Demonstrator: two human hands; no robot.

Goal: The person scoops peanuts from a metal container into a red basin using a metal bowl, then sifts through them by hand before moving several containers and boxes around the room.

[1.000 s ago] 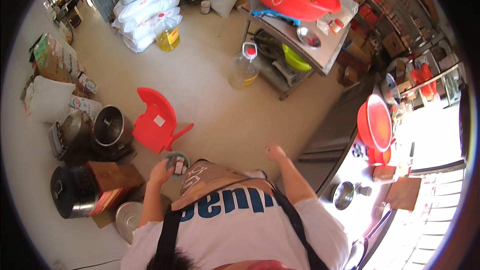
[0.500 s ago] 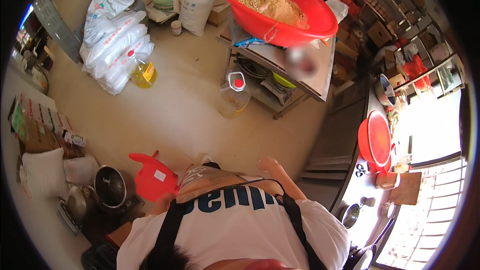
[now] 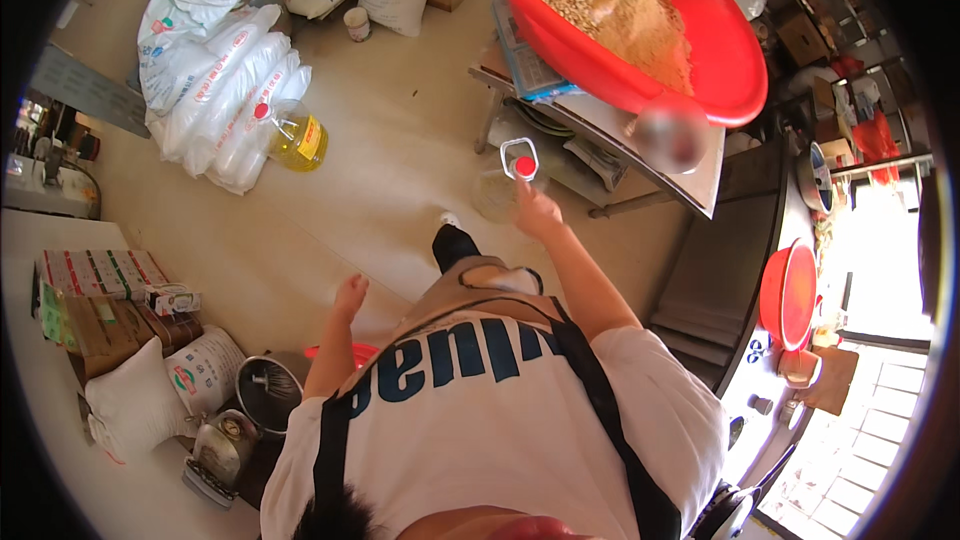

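My right hand (image 3: 538, 212) reaches forward over the floor, its foremost finger stretched out, with nothing visible in it. Just beyond that hand stands a clear plastic jug (image 3: 492, 196) with a red cap (image 3: 525, 167) and a pale loop handle. The hand overlaps the jug in the picture; I cannot tell whether they touch. My left hand (image 3: 350, 297) hangs low at my left side, fingers loosely curled and no object showing in them. Behind my left forearm, a red plastic piece (image 3: 365, 352) is mostly hidden.
A table (image 3: 690, 168) bears a big red basin (image 3: 728, 112) of nuts and tan powder. At the left, white sacks (image 3: 215, 75) are piled beside an oil jug (image 3: 300, 140). A pot (image 3: 270, 390) and cartons (image 3: 110, 315) stand near left; a counter (image 3: 745, 380) runs right.
My view has shifted forward. The right hand has moved forward to the red-capped jug, and the left hand has come forward from beside the red plastic piece.
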